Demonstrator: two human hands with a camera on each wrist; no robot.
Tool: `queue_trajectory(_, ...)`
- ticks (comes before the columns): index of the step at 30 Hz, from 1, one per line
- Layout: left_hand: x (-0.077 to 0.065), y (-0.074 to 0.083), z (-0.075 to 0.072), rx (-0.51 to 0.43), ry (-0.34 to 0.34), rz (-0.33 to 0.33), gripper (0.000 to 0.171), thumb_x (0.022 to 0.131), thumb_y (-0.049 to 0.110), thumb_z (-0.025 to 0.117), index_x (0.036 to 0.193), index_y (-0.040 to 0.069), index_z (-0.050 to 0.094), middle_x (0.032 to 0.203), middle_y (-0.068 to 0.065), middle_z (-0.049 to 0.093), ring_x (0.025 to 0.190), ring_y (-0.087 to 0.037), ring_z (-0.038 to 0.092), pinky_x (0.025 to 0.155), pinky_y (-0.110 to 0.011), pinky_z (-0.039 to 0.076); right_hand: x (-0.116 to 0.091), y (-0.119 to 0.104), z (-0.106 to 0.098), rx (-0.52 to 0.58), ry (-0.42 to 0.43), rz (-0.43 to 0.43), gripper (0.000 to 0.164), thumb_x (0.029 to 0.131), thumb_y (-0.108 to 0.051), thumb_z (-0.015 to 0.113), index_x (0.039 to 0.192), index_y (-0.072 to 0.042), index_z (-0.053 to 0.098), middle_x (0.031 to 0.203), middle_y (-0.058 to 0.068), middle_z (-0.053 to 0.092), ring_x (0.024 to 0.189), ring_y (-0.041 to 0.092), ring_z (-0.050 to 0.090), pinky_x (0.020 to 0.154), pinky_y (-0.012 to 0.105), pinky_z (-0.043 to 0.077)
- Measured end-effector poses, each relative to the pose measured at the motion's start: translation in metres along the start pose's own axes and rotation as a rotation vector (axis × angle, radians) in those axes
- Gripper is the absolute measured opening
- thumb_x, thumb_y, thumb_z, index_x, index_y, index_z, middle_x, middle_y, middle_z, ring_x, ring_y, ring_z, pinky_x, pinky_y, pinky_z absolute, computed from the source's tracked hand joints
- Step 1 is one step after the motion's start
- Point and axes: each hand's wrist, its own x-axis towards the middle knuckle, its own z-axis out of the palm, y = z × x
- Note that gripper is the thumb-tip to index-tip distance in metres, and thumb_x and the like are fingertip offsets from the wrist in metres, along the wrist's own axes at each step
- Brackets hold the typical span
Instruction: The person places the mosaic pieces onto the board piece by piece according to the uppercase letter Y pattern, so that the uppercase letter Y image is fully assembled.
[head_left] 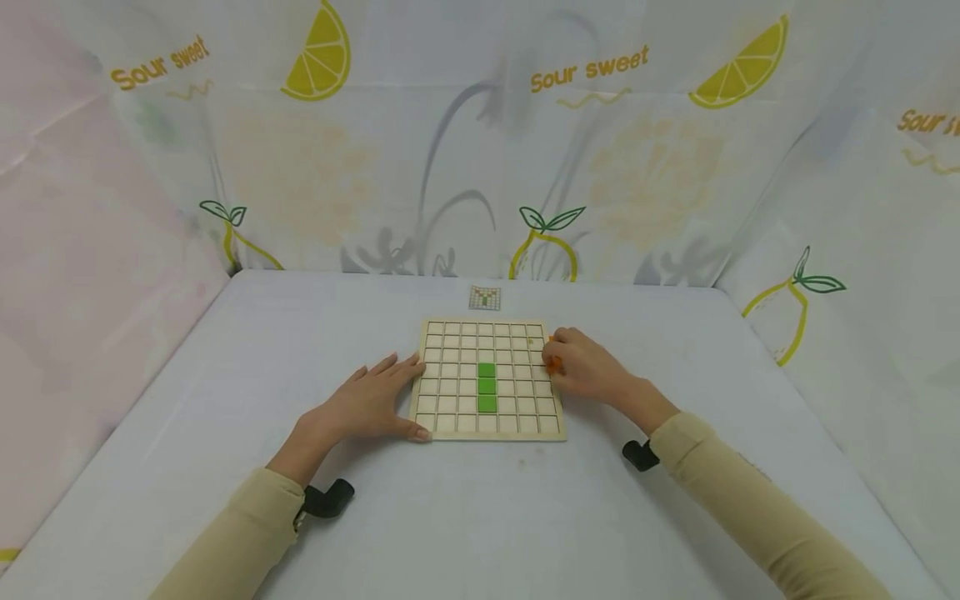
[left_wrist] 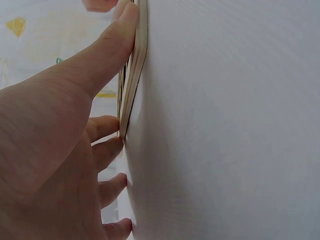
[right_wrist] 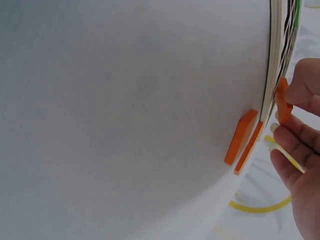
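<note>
A wooden grid board (head_left: 465, 425) lies flat on the table, with three green tiles (head_left: 487, 387) stacked in one column of its squares. My left hand (head_left: 371, 398) rests spread along the board's left edge, its thumb on the front left corner and its fingertips by the side. At the right edge, my right hand (head_left: 588, 367) pinches an orange tile (right_wrist: 284, 102) between thumb and fingers, close to the board's side. Two more orange tiles (right_wrist: 241, 137) lie on the table beside the board in the right wrist view, mostly hidden behind the right hand in the head view.
A small pattern card (head_left: 485, 298) with a coloured grid lies behind the board. The white-covered table (head_left: 465, 525) meets printed fabric walls (head_left: 465, 150) at the back and sides. A dark wrist mount (head_left: 328, 500) sits below the left wrist, another below the right.
</note>
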Motion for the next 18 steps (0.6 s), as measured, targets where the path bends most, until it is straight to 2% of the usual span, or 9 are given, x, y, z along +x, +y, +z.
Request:
queue_trajectory(9,0.0,0.0,0.0,0.017,0.009,0.009,0.113,0.069,0.069,0.077,0.157,0.015,0.031,0.167,-0.004,0.022,0.154,-0.038,0.016,0.118,-0.07,0.016,0.006,-0.008,0.005,0.045,0.076,-0.046,0.014,0.081,0.0,0.067,0.086,-0.013,0.066,0.09,0.001,0.058,0.083,0.017,0.048,0.074,0.029,0.045)
queue_trajectory(18,-0.001,0.001,-0.001,0.003,0.011,0.013,0.111,0.07,0.067,0.078,0.156,0.014,0.032,0.166,-0.006,0.023,0.154,-0.039,0.017,0.117,-0.071,0.016,0.01,-0.015,0.007,0.124,0.095,-0.054,0.013,0.083,0.001,0.07,0.085,-0.012,0.068,0.091,0.001,0.06,0.088,0.018,0.05,0.079,0.032,0.047)
